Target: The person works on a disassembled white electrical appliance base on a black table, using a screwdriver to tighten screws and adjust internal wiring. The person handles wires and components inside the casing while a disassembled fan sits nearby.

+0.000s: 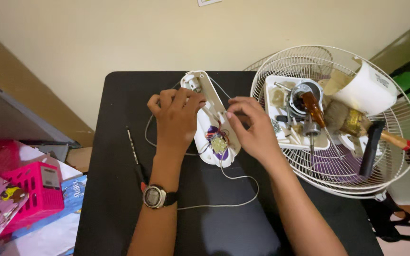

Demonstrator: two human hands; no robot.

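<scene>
hands (214,123) on white casing (213,118), lengthwise away

Both hands (214,121) hold an opened white casing (210,118) on the black table (119,189).

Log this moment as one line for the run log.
left hand: holds white casing | right hand: pinches thin wire | fan grille: beside, holding parts

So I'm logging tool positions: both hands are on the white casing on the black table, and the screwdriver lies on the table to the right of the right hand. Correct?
Not quite. The head view shows the screwdriver lying left of the left hand, not right of the right hand. Both hands are on the white casing on the black table.
</scene>
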